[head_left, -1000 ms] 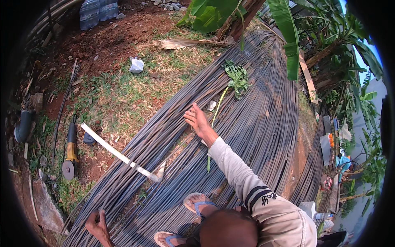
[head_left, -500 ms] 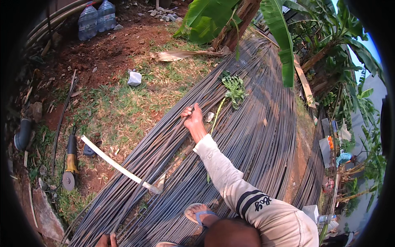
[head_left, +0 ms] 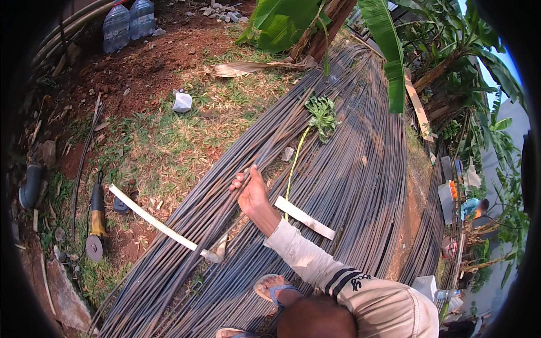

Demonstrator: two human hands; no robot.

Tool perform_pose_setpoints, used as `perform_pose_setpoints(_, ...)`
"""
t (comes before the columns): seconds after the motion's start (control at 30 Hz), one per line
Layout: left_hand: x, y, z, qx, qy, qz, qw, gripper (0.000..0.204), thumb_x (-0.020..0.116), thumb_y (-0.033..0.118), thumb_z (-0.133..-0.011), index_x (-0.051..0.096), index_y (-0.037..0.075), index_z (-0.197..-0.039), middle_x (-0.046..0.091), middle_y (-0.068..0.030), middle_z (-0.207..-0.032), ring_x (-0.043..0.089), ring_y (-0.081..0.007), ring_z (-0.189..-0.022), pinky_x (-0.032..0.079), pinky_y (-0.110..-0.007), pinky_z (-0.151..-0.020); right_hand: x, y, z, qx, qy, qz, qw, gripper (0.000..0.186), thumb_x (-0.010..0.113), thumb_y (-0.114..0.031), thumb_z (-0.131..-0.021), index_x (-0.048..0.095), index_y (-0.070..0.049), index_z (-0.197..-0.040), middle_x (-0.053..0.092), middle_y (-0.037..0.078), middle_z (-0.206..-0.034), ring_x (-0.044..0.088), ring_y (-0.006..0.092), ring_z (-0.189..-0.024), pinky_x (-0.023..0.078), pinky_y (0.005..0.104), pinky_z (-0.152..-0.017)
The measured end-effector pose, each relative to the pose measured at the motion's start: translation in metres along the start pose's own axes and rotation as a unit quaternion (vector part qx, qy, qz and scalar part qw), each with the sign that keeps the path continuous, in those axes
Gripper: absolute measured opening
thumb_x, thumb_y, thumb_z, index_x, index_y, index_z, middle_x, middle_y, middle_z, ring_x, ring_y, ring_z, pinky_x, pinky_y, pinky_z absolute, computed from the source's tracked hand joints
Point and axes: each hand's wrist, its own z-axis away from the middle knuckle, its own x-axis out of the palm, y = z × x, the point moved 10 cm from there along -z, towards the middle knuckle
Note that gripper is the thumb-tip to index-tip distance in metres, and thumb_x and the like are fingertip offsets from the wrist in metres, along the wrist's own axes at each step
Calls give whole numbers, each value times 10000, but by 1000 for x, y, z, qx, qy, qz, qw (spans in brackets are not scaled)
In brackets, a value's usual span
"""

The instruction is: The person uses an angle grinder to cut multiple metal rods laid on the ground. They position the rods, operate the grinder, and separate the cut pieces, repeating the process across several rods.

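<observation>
My right hand (head_left: 249, 191), in a pale striped sleeve, is closed on dark steel rebar (head_left: 224, 205) in the long bundles spread across the ground. A white pipe with an elbow (head_left: 158, 218) lies over the bars to its left. A short pale strip (head_left: 305, 218) sits just right of my wrist, and a long-stemmed green leaf (head_left: 322, 117) lies farther up on the bars. My sandalled feet (head_left: 270, 288) show at the bottom. My left hand is out of view.
An angle grinder (head_left: 96, 222) and a grey pipe elbow (head_left: 29, 186) lie at the left. Plastic jugs (head_left: 117, 29) and a white block (head_left: 182, 101) are farther back. Banana plants (head_left: 394, 56), a board (head_left: 418, 106) and a blue-clad figure (head_left: 470, 208) are at the right.
My right hand first closed from a loose reach, then came down and left with the bars, uncovering the pale strip. My left hand has dropped out of view at the lower edge.
</observation>
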Motion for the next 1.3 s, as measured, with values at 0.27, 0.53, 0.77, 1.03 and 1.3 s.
perform_pose_setpoints(0.27, 75, -58, 6, -170, -151, 17, 974, 316, 838, 247, -985, 797, -48, -1089, 705, -169, -706, 593, -257, -607, 537, -445, -642, -37, 27, -22, 66, 62, 52, 995, 282, 495, -415, -1177, 472, -134, -1192, 573, 58, -919, 626, 243, -823, 612, 529, -784)
perform_pose_setpoints(0.53, 88, -52, 30, -260, -195, 97, 941, 281, 872, 206, -940, 760, -51, -934, 730, -164, -784, 594, -208, -700, 517, -423, -661, -46, 33, -26, 93, 110, 77, 987, 366, 625, -459, -1114, 488, -168, -940, 464, -17, -708, 495, 171, -614, 498, 401, -609)
perform_pose_setpoints(0.77, 98, -80, 26, -268, -205, 60, 939, 371, 856, 188, -919, 620, -62, -779, 513, -48, -594, 414, -135, -583, 351, -349, -573, -26, 30, -41, 51, 4, 47, 998, 455, 430, -481, -1182, 422, -171, -849, 288, -59, -581, 278, 100, -444, 280, 295, -443)
perform_pose_setpoints(1.03, 117, -93, 28, -264, -132, 169, 940, 374, 905, 171, -863, 615, -43, -764, 521, -41, -620, 427, -96, -619, 366, -314, -558, -47, 18, -43, 147, 10, 205, 968, 340, 695, -360, -1071, 569, -45, -1072, 608, 144, -1034, 639, 317, -975, 588, 551, -984)
perform_pose_setpoints(1.3, 140, -86, 38, -261, -143, 171, 939, 334, 914, 203, -854, 694, -47, -828, 632, -99, -663, 501, -147, -612, 428, -355, -583, -62, 4, -7, 55, -27, 350, 935, 377, 722, -232, -1049, 595, -13, -1328, 622, 123, -1233, 638, 284, -1172, 570, 462, -1056)
